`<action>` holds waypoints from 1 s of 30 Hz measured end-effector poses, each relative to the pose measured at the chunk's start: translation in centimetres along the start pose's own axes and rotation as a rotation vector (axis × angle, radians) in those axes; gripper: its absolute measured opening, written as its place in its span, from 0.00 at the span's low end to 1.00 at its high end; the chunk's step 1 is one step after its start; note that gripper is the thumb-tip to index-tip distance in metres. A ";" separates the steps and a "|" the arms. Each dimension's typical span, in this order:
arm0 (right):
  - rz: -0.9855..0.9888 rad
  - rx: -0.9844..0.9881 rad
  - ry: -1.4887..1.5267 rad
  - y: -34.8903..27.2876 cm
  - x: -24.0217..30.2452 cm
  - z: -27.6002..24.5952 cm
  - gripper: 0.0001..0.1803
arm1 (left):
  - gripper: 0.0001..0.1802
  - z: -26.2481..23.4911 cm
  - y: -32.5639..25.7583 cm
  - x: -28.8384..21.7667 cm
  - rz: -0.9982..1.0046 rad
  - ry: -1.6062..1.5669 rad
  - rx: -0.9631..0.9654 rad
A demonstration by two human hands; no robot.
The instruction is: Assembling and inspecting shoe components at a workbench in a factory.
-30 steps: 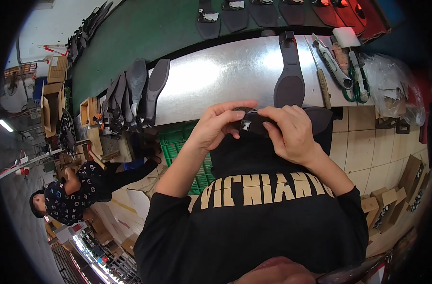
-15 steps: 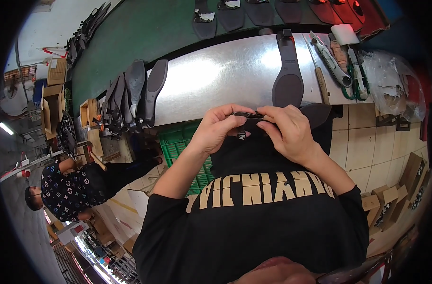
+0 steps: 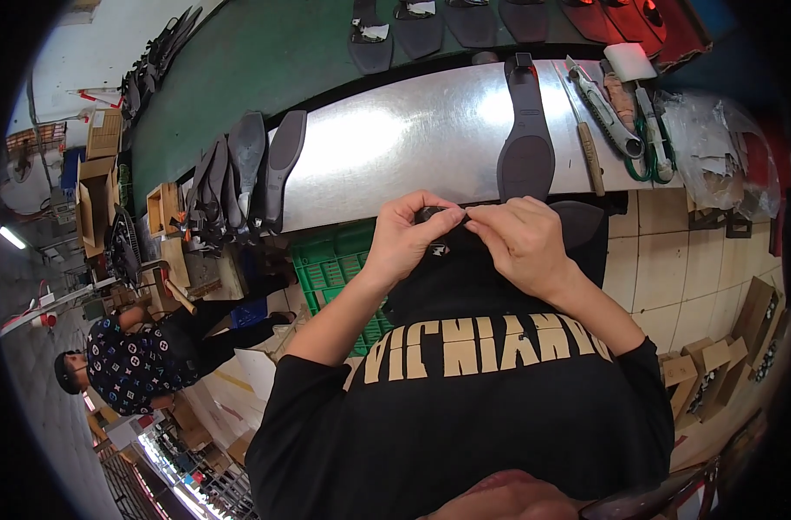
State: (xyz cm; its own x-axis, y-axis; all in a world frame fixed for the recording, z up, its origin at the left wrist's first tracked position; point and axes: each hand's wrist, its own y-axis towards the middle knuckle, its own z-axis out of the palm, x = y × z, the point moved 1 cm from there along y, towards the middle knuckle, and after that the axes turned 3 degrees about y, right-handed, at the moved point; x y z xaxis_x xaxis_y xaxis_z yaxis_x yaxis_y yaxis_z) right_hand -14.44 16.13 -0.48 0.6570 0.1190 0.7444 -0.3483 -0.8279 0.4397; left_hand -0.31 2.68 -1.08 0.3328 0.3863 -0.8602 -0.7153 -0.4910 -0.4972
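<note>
In front of my chest, my left hand (image 3: pixel 410 236) pinches a dark strap (image 3: pixel 428 213) between thumb and fingers. My right hand (image 3: pixel 524 236) is closed too, its thumb and fingertips meeting the strap's end beside my left thumb. A small pale patch shows below my left fingers. Behind my right hand a dark shoe sole (image 3: pixel 581 220) sticks out to the right; whether the strap is joined to it is hidden. Just beyond my hands, another dark sole (image 3: pixel 526 143) lies lengthwise on the metal worktop (image 3: pixel 369 156).
Right on the worktop lie a wooden-handled tool (image 3: pixel 590 147), a utility knife (image 3: pixel 605 113), green-handled scissors (image 3: pixel 654 147) and a plastic bag (image 3: pixel 725 156). Several soles (image 3: pixel 244 160) stand at the left. Beyond is a green surface (image 3: pixel 265 61) with sandals; a green crate (image 3: pixel 326 269) sits below. A co-worker (image 3: pixel 136 360) stands left.
My hands have come closer together, fingertips now meeting on the strap, which shows less. My right fingers have bunched into a tighter pinch. The sandals on the green surface have shifted slightly left.
</note>
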 end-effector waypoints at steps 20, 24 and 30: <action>0.239 -0.243 -0.573 1.9 -9.0 -4.9 0.21 | 0.26 -7.0 1.5 1.3 0.054 -0.535 -0.236; 0.275 -0.339 -0.404 0.5 -11.3 -4.7 0.22 | 0.25 -5.6 1.8 1.7 -0.103 -0.811 -0.238; 0.338 -0.119 0.460 1.2 -1.7 -2.1 0.23 | 0.09 -2.7 1.7 0.1 -0.242 -1.059 -0.225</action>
State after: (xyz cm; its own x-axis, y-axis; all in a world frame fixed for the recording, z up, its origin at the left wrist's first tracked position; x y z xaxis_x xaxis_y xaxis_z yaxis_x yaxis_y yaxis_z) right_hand -17.35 16.07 -0.15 0.1475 0.1066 0.9833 -0.5784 -0.7972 0.1732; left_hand 0.17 -0.18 -2.28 -0.3220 0.9106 -0.2593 -0.5391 -0.4014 -0.7405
